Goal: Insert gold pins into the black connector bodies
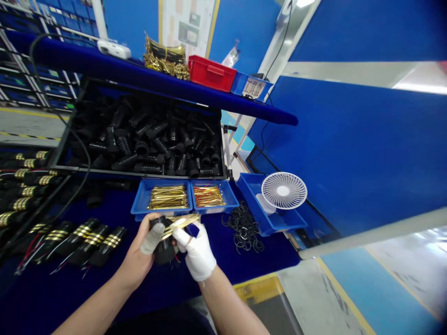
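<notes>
My left hand (pixel 141 249), with a grey cot on the thumb, is wrapped round a black cylindrical part (pixel 162 246) held over the blue bench. My right hand (pixel 197 251) wears a white glove and pinches a bundle of thin gold strips (pixel 181 222) that lies against the top of the black part. Just beyond my hands stand two small blue trays (pixel 139 204) holding more gold strips (pixel 168 197).
A large black bin (pixel 63 139) of black tubular parts sits behind the trays. Finished black parts with gold bands (pixel 84 235) lie in rows at the left. Black rings (pixel 244 228) are piled to the right, beside a white fan (pixel 283 190) in a blue tray. A red box (pixel 209 72) is on the shelf.
</notes>
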Motion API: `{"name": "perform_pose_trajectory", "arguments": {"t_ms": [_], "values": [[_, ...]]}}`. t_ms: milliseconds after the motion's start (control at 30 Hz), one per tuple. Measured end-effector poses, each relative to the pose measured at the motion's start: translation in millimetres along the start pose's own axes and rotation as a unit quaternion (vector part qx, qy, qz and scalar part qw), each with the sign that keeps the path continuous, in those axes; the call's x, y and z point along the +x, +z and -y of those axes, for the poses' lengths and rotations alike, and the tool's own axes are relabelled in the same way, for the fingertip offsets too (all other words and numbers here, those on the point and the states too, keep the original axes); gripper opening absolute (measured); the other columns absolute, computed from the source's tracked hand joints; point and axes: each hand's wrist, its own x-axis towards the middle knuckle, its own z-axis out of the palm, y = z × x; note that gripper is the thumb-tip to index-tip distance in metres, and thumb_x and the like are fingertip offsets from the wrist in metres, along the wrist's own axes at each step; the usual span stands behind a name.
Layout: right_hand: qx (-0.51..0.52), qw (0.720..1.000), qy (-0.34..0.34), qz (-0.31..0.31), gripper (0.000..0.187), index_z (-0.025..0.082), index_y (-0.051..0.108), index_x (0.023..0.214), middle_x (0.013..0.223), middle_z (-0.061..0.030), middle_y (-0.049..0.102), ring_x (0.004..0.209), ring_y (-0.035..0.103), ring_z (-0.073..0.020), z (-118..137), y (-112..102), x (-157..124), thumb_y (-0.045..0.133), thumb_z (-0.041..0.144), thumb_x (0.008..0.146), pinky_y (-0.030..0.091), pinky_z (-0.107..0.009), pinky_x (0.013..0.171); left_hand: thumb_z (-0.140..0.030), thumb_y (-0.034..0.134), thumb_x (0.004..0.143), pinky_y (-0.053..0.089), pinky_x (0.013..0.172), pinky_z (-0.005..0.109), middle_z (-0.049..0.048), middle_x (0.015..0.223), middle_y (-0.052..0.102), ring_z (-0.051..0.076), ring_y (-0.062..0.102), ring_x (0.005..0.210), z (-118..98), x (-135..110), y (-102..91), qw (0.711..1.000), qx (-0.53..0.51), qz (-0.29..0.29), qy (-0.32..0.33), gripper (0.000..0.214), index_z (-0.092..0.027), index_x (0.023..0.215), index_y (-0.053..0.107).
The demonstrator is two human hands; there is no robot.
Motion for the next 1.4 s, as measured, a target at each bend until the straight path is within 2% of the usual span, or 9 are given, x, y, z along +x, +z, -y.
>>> {"name": "perform_pose_trajectory", "arguments": {"t_ms": [300, 633, 767, 867, 967, 1067, 1167, 1300, 1400], "values": [[0.065, 0.997, 0.045, -0.01, 0.028, 0.016, 0.068, 0.084, 0.055, 0.0053, 0.053, 0.043, 0.037, -0.0056, 2.2, 5.2, -0.3, 0.08, 0.04, 0.075, 0.025, -0.019, 0.042, -0.049, 0.065, 0.092, 0.057, 0.07, 0.036, 0.0033, 0.091, 0.065, 0.02, 0.066, 0.075, -1.6, 0.1, -11.2, 0.993, 0.007, 0.118, 0.01, 0.035, -0.027, 0.109, 0.044], [0.059, 0.998, 0.017, 0.016, 0.034, 0.017, 0.063, 0.08, 0.063, -0.0002, 0.063, 0.045, 0.038, -0.0069, -1.5, 6.4, 5.9, 0.075, 0.048, 0.081, 0.028, -0.022, 0.045, -0.052, 0.079, 0.079, 0.058, 0.068, 0.031, -0.0011, 0.084, 0.066, 0.017, 0.065, 0.069, -15.3, 11.6, 12.2, 0.994, -0.09, -0.054, 0.02, 0.053, -0.028, 0.115, 0.048], [0.081, 0.984, 0.092, 0.132, 0.052, 0.02, 0.064, 0.108, 0.074, 0.0015, 0.063, 0.041, 0.031, -0.0054, 7.9, 7.8, 3.0, 0.071, 0.063, 0.08, 0.029, -0.022, 0.043, -0.052, 0.08, 0.076, 0.053, 0.051, 0.024, 0.0015, 0.09, 0.068, 0.017, 0.065, 0.063, -33.6, 20.5, 9.1, 0.989, -0.079, -0.097, 0.079, 0.06, -0.028, 0.125, 0.055], [0.056, 0.947, 0.189, 0.252, 0.067, 0.016, 0.064, 0.085, 0.053, 0.005, 0.046, 0.038, 0.022, -0.006, 8.9, 13.1, 2.9, 0.051, 0.081, 0.082, 0.025, -0.023, 0.041, -0.048, 0.08, 0.077, 0.04, 0.037, 0.02, 0.005, 0.091, 0.07, 0.012, 0.056, 0.047, -32.7, 24.3, 8.4, 0.994, -0.031, -0.061, 0.09, 0.059, -0.025, 0.126, 0.059], [-0.123, 0.987, 0.009, 0.107, 0.055, 0.017, 0.063, 0.085, 0.059, 0.0014, 0.052, 0.046, 0.042, -0.0117, 1.9, 19.5, 7.3, 0.051, 0.07, 0.089, 0.038, -0.027, 0.048, -0.042, 0.082, 0.077, 0.043, 0.042, 0.019, 0.0046, 0.097, 0.071, 0.009, 0.055, 0.048, -21.9, 31.4, 16.2, 0.988, -0.045, -0.099, 0.105, 0.051, -0.024, 0.12, 0.061], [-0.369, 0.881, -0.295, -0.034, 0.028, 0.023, 0.063, 0.114, 0.094, -0.0051, 0.064, 0.082, 0.062, -0.02, -6.9, 20.2, 13.1, 0.065, 0.036, 0.089, 0.051, -0.036, 0.077, -0.045, 0.083, 0.076, 0.052, 0.056, 0.022, 0.003, 0.095, 0.07, 0.014, 0.064, 0.065, -14.9, 44.0, 25.3, 0.972, -0.146, -0.164, 0.079, 0.048, -0.021, 0.114, 0.064], [-0.433, 0.812, -0.391, -0.021, 0.04, 0.03, 0.059, 0.124, 0.106, -0.0051, 0.062, 0.096, 0.062, -0.0211, -9.0, 18.5, 15.3, 0.065, 0.019, 0.087, 0.051, -0.038, 0.086, -0.046, 0.087, 0.07, 0.055, 0.063, 0.026, 0.0029, 0.085, 0.069, 0.018, 0.067, 0.071, -17.6, 54.3, 25.2, 0.962, -0.228, -0.15, -0.001, 0.05, -0.017, 0.105, 0.066], [-0.262, 0.954, -0.147, 0.023, 0.036, 0.024, 0.061, 0.121, 0.089, -0.0036, 0.063, 0.072, 0.06, -0.0163, -5.0, 22.7, 12.1, 0.063, 0.046, 0.093, 0.053, -0.033, 0.071, -0.045, 0.086, 0.073, 0.054, 0.062, 0.025, 0.0035, 0.093, 0.069, 0.016, 0.066, 0.069, -23.3, 56.0, 12.7, 0.97, -0.205, -0.127, 0.015, 0.049, -0.02, 0.109, 0.065], [-0.111, 0.989, 0.056, 0.076, 0.057, 0.017, 0.065, 0.101, 0.055, 0.0038, 0.046, 0.04, 0.032, -0.0093, -9.1, 26.9, 13.3, 0.041, 0.068, 0.097, 0.037, -0.025, 0.042, -0.046, 0.084, 0.074, 0.053, 0.059, 0.024, 0.0047, 0.099, 0.069, 0.015, 0.064, 0.067, -19.4, 55.4, 3.2, 0.984, -0.142, -0.103, 0.033, 0.049, -0.022, 0.112, 0.065]]}}
